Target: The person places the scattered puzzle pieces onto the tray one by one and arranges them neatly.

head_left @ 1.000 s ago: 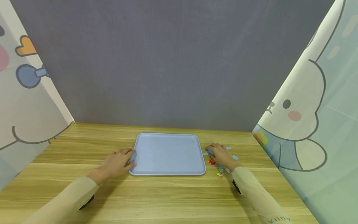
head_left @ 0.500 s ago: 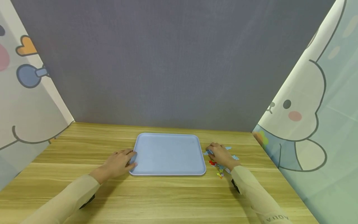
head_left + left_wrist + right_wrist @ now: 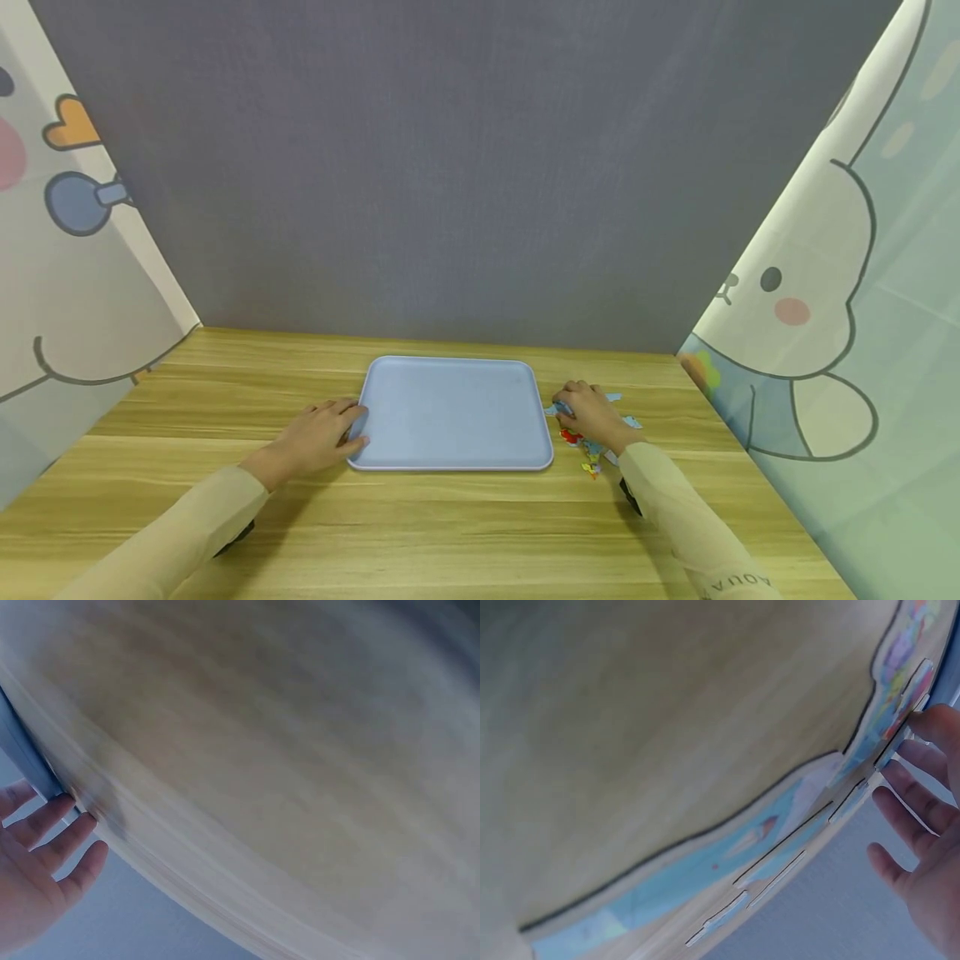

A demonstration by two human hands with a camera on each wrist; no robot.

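Note:
A pale blue tray (image 3: 453, 412) lies flat on the wooden table. My left hand (image 3: 315, 435) touches its left rim with relaxed fingers; in the left wrist view the fingertips of that hand (image 3: 49, 859) meet the tray's edge (image 3: 26, 750). To the right of the tray, my right hand (image 3: 592, 414) pinches a light blue flat piece (image 3: 560, 407) by thumb and forefinger, low at the table. The right wrist view has this hand (image 3: 930, 825) with its other fingers spread. Beneath and around it lie more colourful pieces, including a red one (image 3: 571, 437), partly hidden by the hand.
Small pieces, such as a blue one (image 3: 632, 422) and a yellow one (image 3: 591, 469), lie on the table (image 3: 450, 533) by the right wrist. A dark grey panel (image 3: 450, 167) stands behind the table, with cartoon-print cloths (image 3: 810, 350) at both sides.

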